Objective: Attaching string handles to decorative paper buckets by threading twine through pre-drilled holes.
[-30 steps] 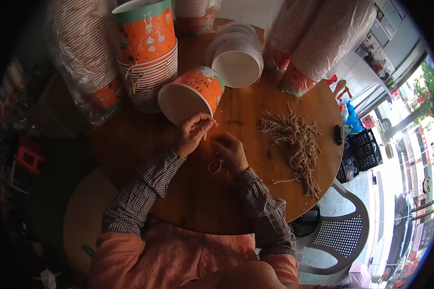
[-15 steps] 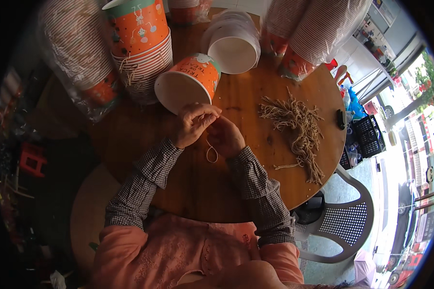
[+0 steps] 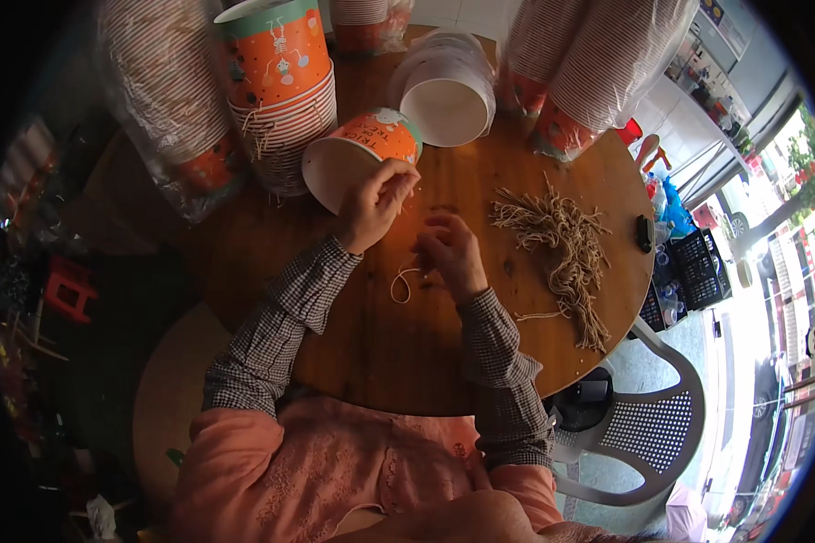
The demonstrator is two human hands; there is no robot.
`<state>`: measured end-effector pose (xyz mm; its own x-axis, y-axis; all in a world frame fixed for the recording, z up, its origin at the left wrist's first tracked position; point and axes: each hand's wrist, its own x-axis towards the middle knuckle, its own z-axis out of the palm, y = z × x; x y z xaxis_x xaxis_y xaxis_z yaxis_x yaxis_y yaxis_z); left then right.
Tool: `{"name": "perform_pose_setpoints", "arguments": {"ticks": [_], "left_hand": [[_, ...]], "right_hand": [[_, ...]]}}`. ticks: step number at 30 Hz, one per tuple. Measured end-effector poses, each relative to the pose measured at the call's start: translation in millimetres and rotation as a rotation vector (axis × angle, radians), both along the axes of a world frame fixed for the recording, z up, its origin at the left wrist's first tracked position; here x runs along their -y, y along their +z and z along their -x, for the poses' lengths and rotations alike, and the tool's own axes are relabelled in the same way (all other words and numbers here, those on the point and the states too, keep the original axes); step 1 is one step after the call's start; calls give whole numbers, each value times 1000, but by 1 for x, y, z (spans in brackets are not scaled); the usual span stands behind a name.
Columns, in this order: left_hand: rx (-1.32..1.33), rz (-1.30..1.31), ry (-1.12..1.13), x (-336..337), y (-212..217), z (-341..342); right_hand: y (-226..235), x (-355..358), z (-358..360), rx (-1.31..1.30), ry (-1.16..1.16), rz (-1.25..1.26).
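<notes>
My left hand (image 3: pixel 378 206) is in front of the open mouth of an orange and green paper bucket (image 3: pixel 391 136) lying on its side. Its thumb and fingers are pinched together; whatever may be between them is too small to make out. To the right and slightly nearer, my right hand (image 3: pixel 451 255) has its fingers curled in. A thin beige string (image 3: pixel 408 296) comes out from under those fingers and forms a small loop over the table. Right of my hands lies a loose pile of beige strings (image 3: pixel 561 244).
Stacked orange paper buckets (image 3: pixel 285 118) stand at the far left, beside a plastic-wrapped stack (image 3: pixel 167 100). White tubs (image 3: pixel 444 109) lie at the back, with wrapped bucket stacks (image 3: pixel 598 72) to their right. A small black object (image 3: pixel 643 233) sits near the round wooden table's (image 3: pixel 380 362) right edge. A grey chair (image 3: pixel 652 434) stands right.
My hands have come apart: the left has risen slightly and the right has moved right. The string loop stays near my right hand. The whole view has shifted a little.
</notes>
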<state>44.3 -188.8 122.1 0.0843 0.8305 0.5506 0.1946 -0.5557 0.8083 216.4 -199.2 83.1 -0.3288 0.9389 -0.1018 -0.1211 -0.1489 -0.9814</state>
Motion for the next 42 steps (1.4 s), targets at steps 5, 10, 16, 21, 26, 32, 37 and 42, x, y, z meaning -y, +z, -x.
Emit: {"name": "perform_pose_setpoints", "arguments": {"ticks": [5,10,16,21,26,32,37,42], "left_hand": [[24,-54,2,2,-11,-16],[4,141,-28,-4,-21,-12],[-276,-81,20,-8,-19,-16],[-285,-65,-114,-4,-27,-16],[-83,258,-179,-9,-38,-8],[156,363,-213,-10,-43,-6],[151,378,-205,-6,-41,-4],[177,375,-224,-5,-38,-7]], "right_hand": [[-4,-3,-6,534,-250,-580],[11,8,-5,635,-353,-841],[20,8,-10,562,-394,-923],[13,-6,-16,582,-423,-913],[-2,-21,-18,209,-369,-541],[5,-12,-25,-53,-207,-277],[11,-5,-15,-76,-185,-307],[3,-8,-17,-65,-218,-315]]}}
